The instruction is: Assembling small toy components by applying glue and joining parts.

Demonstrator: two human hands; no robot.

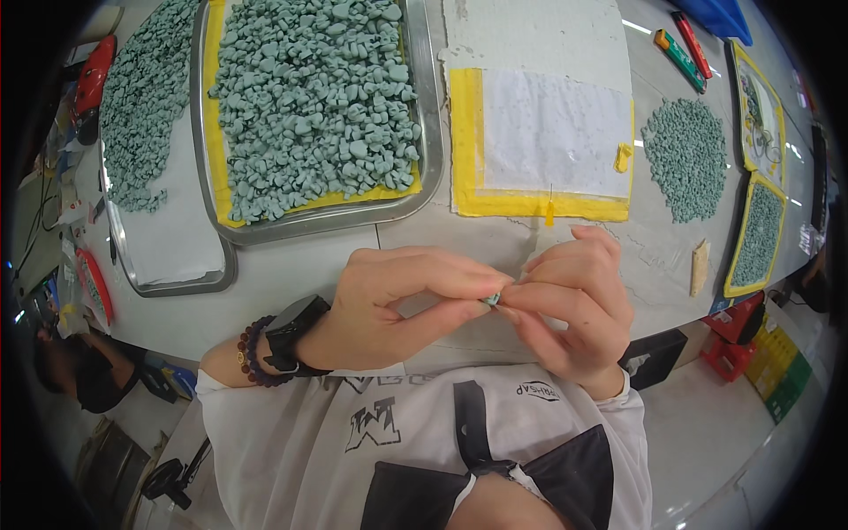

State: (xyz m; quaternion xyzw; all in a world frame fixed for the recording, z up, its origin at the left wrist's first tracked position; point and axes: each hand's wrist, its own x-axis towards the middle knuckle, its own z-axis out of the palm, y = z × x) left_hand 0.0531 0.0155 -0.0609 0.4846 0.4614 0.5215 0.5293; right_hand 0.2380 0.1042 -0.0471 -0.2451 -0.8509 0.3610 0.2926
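Note:
A small blue-green stone (491,299) is pinched between both hands, close to my body above the table's near side. My left hand (397,300) holds it from the left between thumb and forefinger, with a dark watch and a beaded bracelet on that wrist. From the right, the thumb and forefinger of my right hand (579,305) meet on the same stone. Fingers cover most of it. Beyond my hands lies a white pad (556,128) edged with yellow tape. A needle with a yellow hub (549,212) sits at the pad's near edge.
A metal tray (430,132) heaped with blue-green stones stands at left, beside another tray (181,284) of smaller ones. At right are a pile of small stones (687,159), a green cutter (680,60), a red cutter (692,44), yellow-edged trays (735,288) and a beige stick (699,268).

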